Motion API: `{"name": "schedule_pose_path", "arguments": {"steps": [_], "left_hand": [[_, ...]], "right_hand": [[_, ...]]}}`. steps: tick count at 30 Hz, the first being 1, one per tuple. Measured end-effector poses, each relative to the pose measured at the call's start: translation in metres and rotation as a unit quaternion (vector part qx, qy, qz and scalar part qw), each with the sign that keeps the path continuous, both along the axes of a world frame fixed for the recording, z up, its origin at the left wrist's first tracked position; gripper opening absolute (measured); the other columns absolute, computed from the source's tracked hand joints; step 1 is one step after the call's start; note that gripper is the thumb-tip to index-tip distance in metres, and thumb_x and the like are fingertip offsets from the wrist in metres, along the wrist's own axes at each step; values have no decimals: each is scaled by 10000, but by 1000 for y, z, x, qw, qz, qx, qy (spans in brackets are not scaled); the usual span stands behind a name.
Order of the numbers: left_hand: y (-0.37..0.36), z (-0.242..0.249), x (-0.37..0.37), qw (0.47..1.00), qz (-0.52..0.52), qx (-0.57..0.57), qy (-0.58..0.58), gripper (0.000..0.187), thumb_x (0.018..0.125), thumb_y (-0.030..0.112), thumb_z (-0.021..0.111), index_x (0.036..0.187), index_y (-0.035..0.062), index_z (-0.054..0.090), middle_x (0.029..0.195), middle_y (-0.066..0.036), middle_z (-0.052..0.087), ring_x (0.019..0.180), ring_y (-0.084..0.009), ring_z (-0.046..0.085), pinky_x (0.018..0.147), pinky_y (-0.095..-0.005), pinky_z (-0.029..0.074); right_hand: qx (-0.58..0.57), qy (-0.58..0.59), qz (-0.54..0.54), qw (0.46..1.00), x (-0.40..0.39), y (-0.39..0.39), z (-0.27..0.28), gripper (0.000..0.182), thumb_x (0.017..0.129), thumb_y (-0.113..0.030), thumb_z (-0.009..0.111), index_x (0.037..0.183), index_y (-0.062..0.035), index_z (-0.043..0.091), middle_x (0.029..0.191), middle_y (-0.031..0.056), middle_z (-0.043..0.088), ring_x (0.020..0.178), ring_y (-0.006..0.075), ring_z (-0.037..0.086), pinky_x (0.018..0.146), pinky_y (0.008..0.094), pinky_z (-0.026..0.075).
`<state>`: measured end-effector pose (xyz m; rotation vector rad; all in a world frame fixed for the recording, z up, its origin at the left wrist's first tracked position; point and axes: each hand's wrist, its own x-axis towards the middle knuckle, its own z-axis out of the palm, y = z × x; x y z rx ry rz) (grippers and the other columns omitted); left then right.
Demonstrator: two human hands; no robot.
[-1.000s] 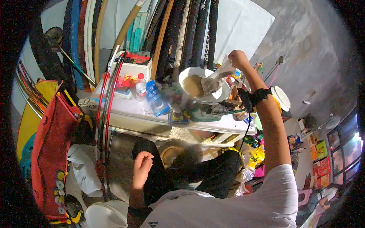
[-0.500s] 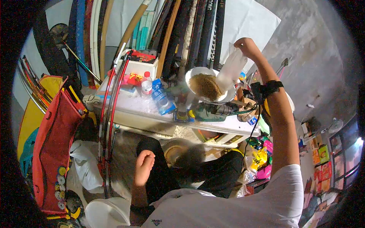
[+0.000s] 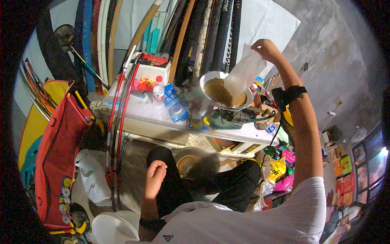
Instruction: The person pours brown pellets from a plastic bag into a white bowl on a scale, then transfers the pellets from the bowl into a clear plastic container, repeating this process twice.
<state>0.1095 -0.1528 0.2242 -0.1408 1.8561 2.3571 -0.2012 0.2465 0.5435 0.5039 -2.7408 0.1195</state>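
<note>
Two very different postures show. Our right hand [image 3: 266, 51] is raised between one and two o'clock in the view, fingertips bunched and pinching the upper edge of a translucent plastic bag [image 3: 245, 73]. Our left hand [image 3: 154, 179] lies low at seven o'clock, by the dark trousers [image 3: 167, 171], its fingers curled in and pressed together; we see nothing in them, though the palm is hidden.

The bag slants down toward seven o'clock, its lower end inside a white bowl [image 3: 214, 75]. We judge that it is held high by one edge so its contents slide downward, and that the bowl's wide mouth sits beneath to catch them. Brown granules [image 3: 217, 91] cover much of the bowl, leaving white wall bare near twelve o'clock. How much remains in the cloudy bag we cannot tell.

On the white table [image 3: 140, 112], at nine o'clock from the bowl, a red-capped bottle [image 3: 159, 94] stands upright beside a blue packet [image 3: 176, 105]. Between nine and ten, a white box [image 3: 155, 74] holds red and black items, probably to keep small pieces together. A white bucket [image 3: 115, 227] rests lower, at seven o'clock; its contents, if any, escape us.
</note>
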Motion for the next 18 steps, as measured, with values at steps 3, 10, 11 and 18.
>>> {"name": "schedule_pose_path", "arguments": {"steps": [3, 10, 11, 18], "left_hand": [[-1, -2, 1, 1000, -4, 7, 8, 52, 868, 95, 479, 862, 90, 531, 673, 52, 428, 574, -28, 363, 473, -176, 268], [4, -1, 3, 1000, -6, 31, -4, 46, 864, 93, 489, 859, 88, 535, 669, 57, 426, 573, -25, 365, 472, -178, 271], [5, -1, 2, 1000, -13, 25, -9, 44, 863, 93, 492, 859, 88, 536, 668, 56, 426, 574, -25, 367, 474, -177, 274], [13, -4, -1, 999, -34, 24, -5, 50, 859, 85, 493, 867, 84, 543, 665, 52, 431, 573, -27, 377, 477, -175, 288]], "right_hand": [[56, 68, 86, 992, -11, 16, -4, 199, 720, 16, 564, 887, -16, 668, 892, 133, 656, 762, 236, 632, 649, 334, 504], [14, 5, 42, 999, 9, 0, -9, 283, 663, 15, 520, 902, -29, 667, 965, 153, 645, 872, 298, 622, 800, 367, 491], [35, 51, 68, 996, 6, 3, -12, 284, 668, 21, 517, 903, -32, 666, 961, 155, 643, 852, 290, 626, 777, 363, 501], [-180, 155, 69, 969, 21, 30, -32, 220, 749, 28, 521, 930, -20, 636, 880, 111, 648, 662, 180, 623, 592, 310, 499]]}}
